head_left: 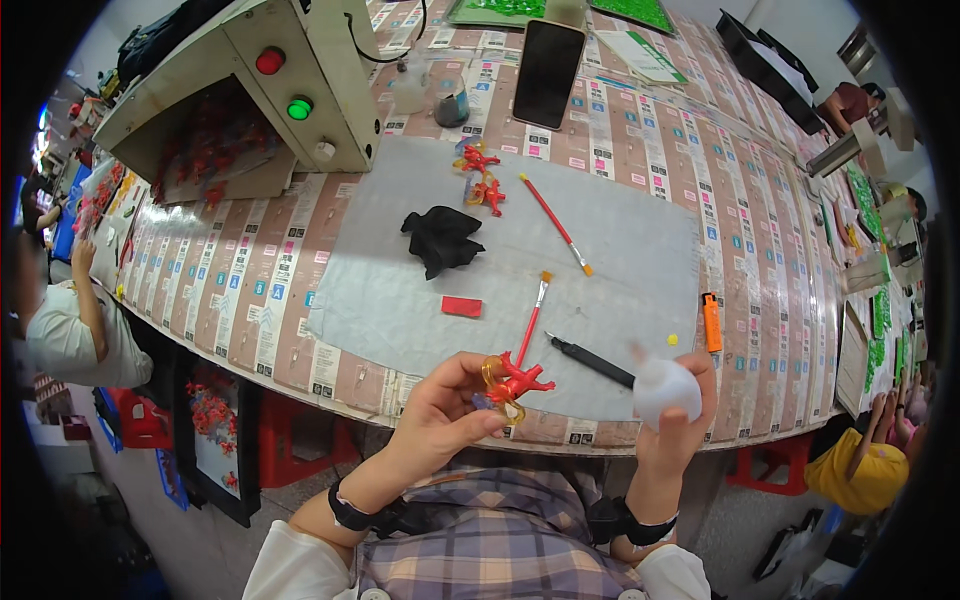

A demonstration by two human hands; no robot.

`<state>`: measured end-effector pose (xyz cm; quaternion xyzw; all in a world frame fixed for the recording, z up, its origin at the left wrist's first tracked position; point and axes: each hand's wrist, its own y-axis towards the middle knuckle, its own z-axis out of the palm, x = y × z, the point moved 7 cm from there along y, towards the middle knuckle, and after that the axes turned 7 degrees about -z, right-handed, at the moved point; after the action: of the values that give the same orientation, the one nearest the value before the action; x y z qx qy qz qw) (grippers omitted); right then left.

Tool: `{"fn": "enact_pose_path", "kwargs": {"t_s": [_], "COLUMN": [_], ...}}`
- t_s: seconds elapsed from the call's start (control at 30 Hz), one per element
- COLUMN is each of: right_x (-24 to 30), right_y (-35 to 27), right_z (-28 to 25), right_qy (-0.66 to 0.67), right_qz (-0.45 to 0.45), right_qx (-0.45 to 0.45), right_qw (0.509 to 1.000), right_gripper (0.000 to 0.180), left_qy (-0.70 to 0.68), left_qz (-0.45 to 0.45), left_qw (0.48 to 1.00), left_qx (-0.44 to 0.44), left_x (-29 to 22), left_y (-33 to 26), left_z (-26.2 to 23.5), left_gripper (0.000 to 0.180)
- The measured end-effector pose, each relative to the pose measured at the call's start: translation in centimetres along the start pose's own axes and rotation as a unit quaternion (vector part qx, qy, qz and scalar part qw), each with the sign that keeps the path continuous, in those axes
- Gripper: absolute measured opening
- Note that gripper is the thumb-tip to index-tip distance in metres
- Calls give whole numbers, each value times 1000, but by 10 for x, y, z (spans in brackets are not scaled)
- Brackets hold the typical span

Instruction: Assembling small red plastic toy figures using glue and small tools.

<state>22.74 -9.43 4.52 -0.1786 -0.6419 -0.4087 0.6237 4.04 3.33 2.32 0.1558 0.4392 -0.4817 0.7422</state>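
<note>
Between the thumb and fingers of my left hand (445, 415) is a small red plastic figure (522, 381) with clear yellow and bluish parts. My right hand (672, 440) is wrapped round a white squeeze bottle (666, 392), held upright near the table's front edge. A black pen-like knife (590, 362) lies just left of the bottle. Beyond the figure rests a red-handled brush (533, 318), its handle end partly behind the figure. Farther off on the grey sheet (620, 220) are a second red brush (556, 225), a black cloth (441, 240), a red block (461, 306) and two more red figures (484, 190).
A metal box machine (325, 90) with red and green buttons stands at the back left, red parts inside it. A phone (548, 75) leans upright beside a small dark jar (451, 106). An orange lighter (712, 322) lies at right. Other people sit at both sides.
</note>
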Motion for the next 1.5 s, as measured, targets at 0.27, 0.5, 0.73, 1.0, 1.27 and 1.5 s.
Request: {"fn": "enact_pose_path", "kwargs": {"t_s": [0.27,0.5,0.73,1.0,1.27,1.5], "right_x": [13,13,12,11,12,-3], "right_y": [-4,-7,-8,-8,-8,17], "right_z": [21,26,26,28,23,-15], "right_qy": [25,-4,-14,-6,-12,15], "right_qz": [-14,-42,-55,-47,-28,-4], "right_qx": [-14,13,21,23,-8,-83], "right_qw": [999,999,998,999,999,996], "right_gripper": [57,52,48,48,56,37], "left_qy": [5,9,-4,9,8,3], "left_qz": [20,22,25,49,10,6], "left_qw": [1000,999,1000,999,1000,1000], "left_qx": [-14,-26,-17,-5,-17,-24], "left_x": [0,-1,-1,-1,2,3], "left_y": [-2,-3,-3,-2,-2,-3], "left_z": [-6,-7,-6,-7,-8,-9], "left_gripper": [39,39,40,39,35,32]}}
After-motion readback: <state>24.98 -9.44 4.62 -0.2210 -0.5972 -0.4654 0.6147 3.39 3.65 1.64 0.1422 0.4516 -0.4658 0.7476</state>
